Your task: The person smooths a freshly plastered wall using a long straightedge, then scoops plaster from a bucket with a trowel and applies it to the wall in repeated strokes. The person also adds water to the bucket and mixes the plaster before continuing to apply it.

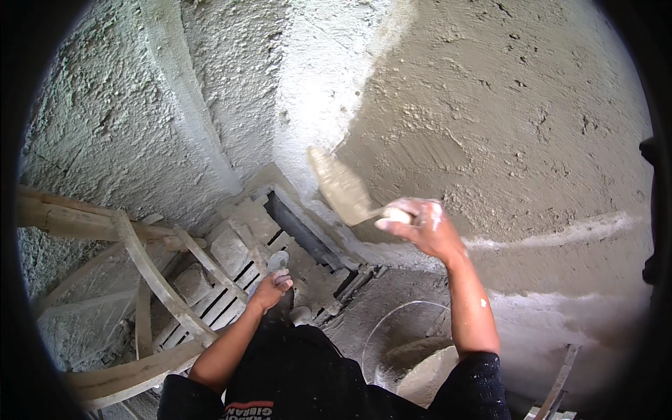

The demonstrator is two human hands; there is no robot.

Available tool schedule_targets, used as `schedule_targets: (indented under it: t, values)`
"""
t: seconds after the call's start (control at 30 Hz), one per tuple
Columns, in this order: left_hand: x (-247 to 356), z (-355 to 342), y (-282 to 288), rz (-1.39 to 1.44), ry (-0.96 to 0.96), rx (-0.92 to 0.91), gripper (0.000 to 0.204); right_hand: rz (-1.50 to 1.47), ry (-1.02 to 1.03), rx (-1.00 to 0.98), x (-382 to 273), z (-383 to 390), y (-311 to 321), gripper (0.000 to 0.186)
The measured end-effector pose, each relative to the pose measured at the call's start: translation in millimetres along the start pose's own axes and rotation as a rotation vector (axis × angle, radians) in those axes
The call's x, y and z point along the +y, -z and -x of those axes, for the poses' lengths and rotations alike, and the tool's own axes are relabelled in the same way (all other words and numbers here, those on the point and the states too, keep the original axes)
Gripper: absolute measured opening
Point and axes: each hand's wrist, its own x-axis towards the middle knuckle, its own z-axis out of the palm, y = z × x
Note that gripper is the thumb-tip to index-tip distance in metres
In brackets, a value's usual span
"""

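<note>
My right hand [420, 225], spotted with white, is closed round the pale handle of a trowel [343, 187]. Its blade points up and left, coated with wet grey-brown mortar, and is slightly blurred. The blade is in front of the wall corner, beside the fresh plaster [448, 147]; whether it touches the wall I cannot tell. My left hand [270, 291] is low in front of my body with its fingers curled. A pale grey rounded thing [278, 262] shows just beyond those fingers; what they hold, if anything, I cannot make out.
A rough grey wall [105, 105] rises at the left. Wooden beams [164, 280] form a frame at lower left. Slatted boards [241, 276] lie below me, with a dark gap [297, 231] near the wall. A round mortar container [427, 374] stands at lower right, near a wooden strip [560, 378].
</note>
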Motion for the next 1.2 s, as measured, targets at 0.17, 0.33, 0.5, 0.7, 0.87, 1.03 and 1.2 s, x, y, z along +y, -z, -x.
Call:
schedule_targets:
  t: [0.17, 0.33, 0.5, 0.7, 0.87, 1.03, 1.2]
  values:
    - [-8, 6, 22, -0.001, -0.012, 0.063, 0.055, -0.497, -0.427, -0.293, 12, -76, -16, 0.022]
    - [-21, 7, 40, 0.101, 0.005, 0.096, 0.052, -0.247, -0.166, 0.517, -6, -68, 57, 0.026]
    - [-22, 7, 29, 0.072, 0.011, 0.101, 0.052, -0.137, -0.215, 0.144, 16, -69, 15, 0.025]
    - [-19, 12, 24, 0.070, -0.040, 0.097, 0.055, 0.264, -0.259, 0.124, 109, -114, -66, 0.051]
    - [-22, 9, 36, 0.012, -0.063, 0.091, 0.055, 0.207, -0.279, 0.174, 116, -115, -24, 0.055]
    - [-22, 7, 31, 0.055, -0.043, 0.092, 0.056, 0.222, -0.240, 0.235, 71, -89, 32, 0.045]
    - [-19, 7, 21, 0.029, -0.026, 0.057, 0.053, 0.489, -0.260, 0.412, 25, -60, 49, 0.037]
